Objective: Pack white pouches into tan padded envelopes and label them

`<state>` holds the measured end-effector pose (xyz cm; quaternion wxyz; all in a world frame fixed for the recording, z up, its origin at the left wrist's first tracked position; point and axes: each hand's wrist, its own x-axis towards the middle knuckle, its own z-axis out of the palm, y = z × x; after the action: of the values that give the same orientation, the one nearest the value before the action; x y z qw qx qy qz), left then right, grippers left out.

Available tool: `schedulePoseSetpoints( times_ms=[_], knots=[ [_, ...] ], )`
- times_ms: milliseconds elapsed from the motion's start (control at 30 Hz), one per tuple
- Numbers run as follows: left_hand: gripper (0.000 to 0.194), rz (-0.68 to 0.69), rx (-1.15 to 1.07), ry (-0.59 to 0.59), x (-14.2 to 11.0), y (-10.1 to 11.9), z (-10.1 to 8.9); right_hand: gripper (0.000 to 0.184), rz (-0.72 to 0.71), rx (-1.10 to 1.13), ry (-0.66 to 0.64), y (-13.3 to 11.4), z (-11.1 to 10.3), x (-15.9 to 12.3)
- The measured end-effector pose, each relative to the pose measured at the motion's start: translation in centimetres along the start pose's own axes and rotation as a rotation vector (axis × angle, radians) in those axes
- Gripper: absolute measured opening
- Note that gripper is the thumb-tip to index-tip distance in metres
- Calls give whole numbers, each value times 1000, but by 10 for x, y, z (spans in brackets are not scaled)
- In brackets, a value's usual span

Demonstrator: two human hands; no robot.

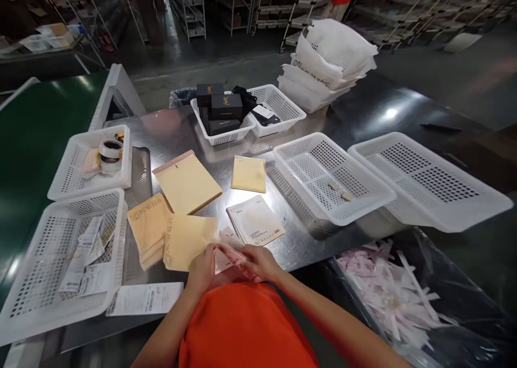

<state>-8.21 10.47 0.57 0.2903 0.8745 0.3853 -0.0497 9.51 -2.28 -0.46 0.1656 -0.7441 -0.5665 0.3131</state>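
Observation:
Close to my body at the table's front edge, both hands are closed on a clear plastic bag (231, 256) with reddish print. My left hand (203, 264) pinches its left side, and my right hand (260, 262) grips the right side. What the bag contains, if anything, I cannot make out. Just left of it lies a yellow padded envelope (189, 241), partly overlapping a tan printed envelope stack (150, 222). Beyond my right hand rests a flat white package (256, 220) with a barcode. Farther back are a large padded envelope (188, 182) and a smaller one (249, 175).
At left, one basket (121, 212) holds printed labels, another (127, 163) tape rolls. Black boxes (226, 106) fill a basket at the back. Two white baskets (278, 155) (404, 141) stand right, near stacked baskets (323, 61). A bin of paper strips (388, 292) sits below right.

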Motion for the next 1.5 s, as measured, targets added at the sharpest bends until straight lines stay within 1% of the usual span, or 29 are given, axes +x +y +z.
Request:
schedulePoseSetpoints(
  times_ms=[67, 133, 200, 267, 333, 400, 467, 533, 600, 667, 700, 767, 867, 967, 1067, 1167, 1233, 1300, 1400, 1500],
  knots=[
    [30, -5, -47, 20, -1, 0, -5, 15, -38, 37, 0, -4, -2, 0],
    [31, -35, -93, 70, 2, -2, -11, 15, -91, -4, 25, -11, -3, -1],
    [32, -64, -150, 119, 10, -7, -15, 17, -117, -118, 65, -17, -4, -1],
    [28, -74, -208, 121, 20, -15, -12, 21, -103, -253, 89, -17, -4, -2],
    [20, -68, -254, 64, 31, -25, -2, 26, -77, -337, 92, -12, -2, -5],
    [15, -69, -288, -11, 40, -36, 16, 28, -49, -369, 84, -4, 0, -8],
    [16, -86, -310, -70, 44, -46, 36, 28, -12, -361, 75, 1, 1, -11],
    [18, -105, -320, -102, 44, -54, 52, 28, 0, -345, 49, 3, 3, -13],
    [21, -106, -319, -121, 42, -59, 59, 26, -36, -348, -10, 2, 6, -11],
    [20, -94, -301, -132, 40, -62, 58, 23, -77, -369, -78, 0, 11, -6],
    [16, -90, -282, -133, 39, -61, 54, 21, -84, -380, -104, -2, 14, -3],
    [8, -90, -219, -116, 36, -59, 42, 19, -82, -394, -135, -5, 19, 3],
    [18, -75, -93, -89, 30, -47, 24, 21, -107, -404, -157, -12, 24, 8],
    [28, -24, 26, -107, 22, -30, 14, 23, -150, -401, -156, -21, 24, 12],
    [36, 43, 100, -142, 13, -15, 11, 23, -150, -358, -142, -22, 17, 18],
    [37, 134, 122, -157, 4, -6, 8, 21, -130, -253, -134, -16, 5, 25],
    [35, 174, 135, -137, 0, -1, 3, 18, -128, -170, -140, -13, -2, 26],
    [37, 201, 196, -114, -1, 6, -4, 16, -139, -120, -141, -14, -6, 25],
    [33, 250, 305, -116, 0, 23, -14, 21, -156, -101, -91, -22, -8, 23],
    [31, 279, 335, -142, 1, 39, -17, 32, -85, -84, 1, -26, -8, 23]
  ],
)
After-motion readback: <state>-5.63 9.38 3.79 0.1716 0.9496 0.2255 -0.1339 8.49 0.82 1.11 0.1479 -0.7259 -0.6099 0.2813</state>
